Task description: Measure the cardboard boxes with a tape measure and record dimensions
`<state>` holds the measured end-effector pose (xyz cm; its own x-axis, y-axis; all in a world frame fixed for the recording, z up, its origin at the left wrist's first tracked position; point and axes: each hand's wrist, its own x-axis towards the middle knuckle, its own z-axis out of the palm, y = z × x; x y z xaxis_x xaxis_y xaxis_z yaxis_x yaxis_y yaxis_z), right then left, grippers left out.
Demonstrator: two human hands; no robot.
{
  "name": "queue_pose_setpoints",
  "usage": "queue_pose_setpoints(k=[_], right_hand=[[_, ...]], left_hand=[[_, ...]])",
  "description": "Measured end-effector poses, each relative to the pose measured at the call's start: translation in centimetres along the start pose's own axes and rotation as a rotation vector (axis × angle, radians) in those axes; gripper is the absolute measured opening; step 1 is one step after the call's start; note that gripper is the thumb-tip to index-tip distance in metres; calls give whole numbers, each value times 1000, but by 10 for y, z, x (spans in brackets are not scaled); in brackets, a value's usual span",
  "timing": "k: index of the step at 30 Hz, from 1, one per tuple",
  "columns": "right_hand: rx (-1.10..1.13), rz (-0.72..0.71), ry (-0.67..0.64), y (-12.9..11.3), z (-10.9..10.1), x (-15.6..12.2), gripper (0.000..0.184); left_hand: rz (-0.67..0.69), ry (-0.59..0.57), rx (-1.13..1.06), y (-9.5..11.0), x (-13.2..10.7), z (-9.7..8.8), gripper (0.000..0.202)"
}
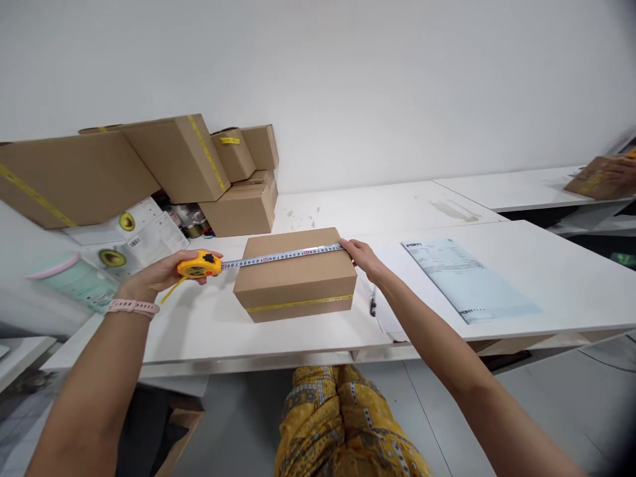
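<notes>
A brown cardboard box point(298, 285) with a yellow strip along its front side sits on the white table. Across its top runs the pulled-out blade of a yellow tape measure point(199, 264). My left hand point(171, 270), with a pink band at the wrist, is closed around the tape measure's case, just left of the box. At the box's right top edge, my right hand point(362, 257) pinches the end of the blade; the fingertips partly hide that end. A yellow strap hangs from the case.
Stacked cardboard boxes point(169, 159) stand at the back left, beside avocado-printed packaging point(149, 232) and a mint-green container point(69, 281). Right of the box lie a spiral-bound notebook point(368, 291) and a light blue printed sheet point(462, 278). At far right, another person's hand point(627, 173) touches a cardboard piece.
</notes>
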<state>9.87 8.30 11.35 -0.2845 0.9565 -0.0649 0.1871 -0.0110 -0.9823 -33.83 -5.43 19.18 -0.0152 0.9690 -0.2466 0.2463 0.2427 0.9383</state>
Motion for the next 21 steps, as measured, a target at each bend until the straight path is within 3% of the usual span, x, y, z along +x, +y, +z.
queue_pose_setpoints(k=[7,14,21], right_hand=[[-72,16,-22,12,13,5,48],[-29,40,-4,20,20,7,52],[-66,10,-46,13,19,5,46]], left_hand=[[55,-81,-39,-2,21,8,55],[106,-193,-70,-8,40,3,62],[108,-220,-39,-9,46,-1,64]])
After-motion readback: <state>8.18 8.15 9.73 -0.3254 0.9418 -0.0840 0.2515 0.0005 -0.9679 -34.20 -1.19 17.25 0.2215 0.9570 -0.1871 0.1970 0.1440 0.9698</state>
